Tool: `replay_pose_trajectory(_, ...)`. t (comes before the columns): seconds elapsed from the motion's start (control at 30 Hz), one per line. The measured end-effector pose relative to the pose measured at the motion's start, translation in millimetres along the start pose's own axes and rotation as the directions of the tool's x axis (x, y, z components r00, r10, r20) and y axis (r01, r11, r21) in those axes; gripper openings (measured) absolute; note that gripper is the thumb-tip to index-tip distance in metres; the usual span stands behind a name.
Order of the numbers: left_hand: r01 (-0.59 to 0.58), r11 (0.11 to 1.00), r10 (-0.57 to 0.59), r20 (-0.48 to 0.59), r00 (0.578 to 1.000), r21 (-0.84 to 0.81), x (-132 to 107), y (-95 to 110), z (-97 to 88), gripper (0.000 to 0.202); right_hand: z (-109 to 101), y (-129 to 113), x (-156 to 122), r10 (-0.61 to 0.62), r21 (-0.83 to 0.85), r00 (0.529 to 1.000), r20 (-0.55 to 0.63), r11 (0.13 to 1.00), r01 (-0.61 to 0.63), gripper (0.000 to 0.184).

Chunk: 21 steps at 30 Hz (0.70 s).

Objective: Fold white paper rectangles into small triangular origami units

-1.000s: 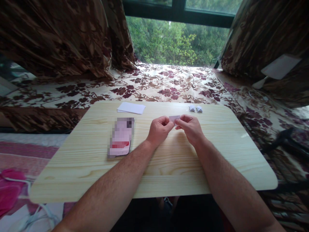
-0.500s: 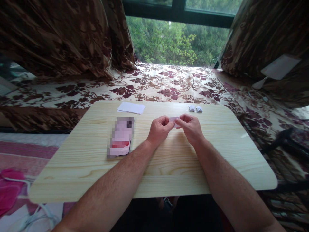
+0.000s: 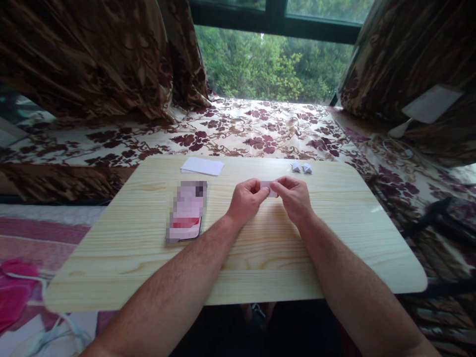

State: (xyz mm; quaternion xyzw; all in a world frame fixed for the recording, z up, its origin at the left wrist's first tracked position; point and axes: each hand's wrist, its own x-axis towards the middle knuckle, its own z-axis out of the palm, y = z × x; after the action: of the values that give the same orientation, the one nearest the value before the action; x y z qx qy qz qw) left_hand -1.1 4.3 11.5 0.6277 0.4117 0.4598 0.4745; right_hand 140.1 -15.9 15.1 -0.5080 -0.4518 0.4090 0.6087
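Two bare hands met over the far half of the worktop [image 3: 357, 225], holding one small white paper piece [image 3: 266, 184] between them. The left hand [image 3: 243, 199] pinched its left end, thumb against curled fingers; the right hand [image 3: 294, 196] pinched its right end in the same way. Only a little of the paper showed between the thumbs, its upper edge roughly level with the knuckles; whether its underside touched the wood could not be told.

Just inside the far edge, left of the hands, lay a stack of white sheets [image 3: 202, 166], its edges slightly out of line. Two small folded paper shapes [image 3: 301, 168] sat side by side near that same edge, a little beyond the right hand. A phone [image 3: 186, 210], partly pixelated, lay nearer the person, with its lower right corner close to the left forearm; that side offered the tighter room. Between phone and left hand ran a strip of pale wood, and a wider stretch spread from the right arm to the right edge. Both forearms crossed the near edge, with wood grain visible between them. Beyond the far edge spread a floral cloth [image 3: 260, 126].
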Motion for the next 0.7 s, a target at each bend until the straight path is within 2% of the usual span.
replay_pose_trajectory(0.3,0.018,0.999,-0.017,0.015,1.0,-0.047,0,1,1.3,0.026,-2,3,2,-0.049,-0.006,0.999,-0.013,0.999,0.049,0.014)
replay_pose_trajectory(0.5,0.051,0.992,-0.045,0.059,0.997,-0.119,0,-4,1.6,0.024,-1,-2,0,-0.03,-0.061,0.999,-0.025,0.998,0.029,0.01)
replay_pose_trajectory(0.57,0.062,0.988,-0.055,0.053,0.997,-0.144,1,-7,1.8,0.025,-2,-2,0,-0.002,-0.049,1.0,0.011,0.999,0.002,0.006)
replay_pose_trajectory(0.7,0.055,0.991,-0.052,0.022,0.998,-0.119,2,-10,3.0,0.023,-4,0,1,-0.024,-0.072,1.0,0.0,0.997,0.023,0.009)
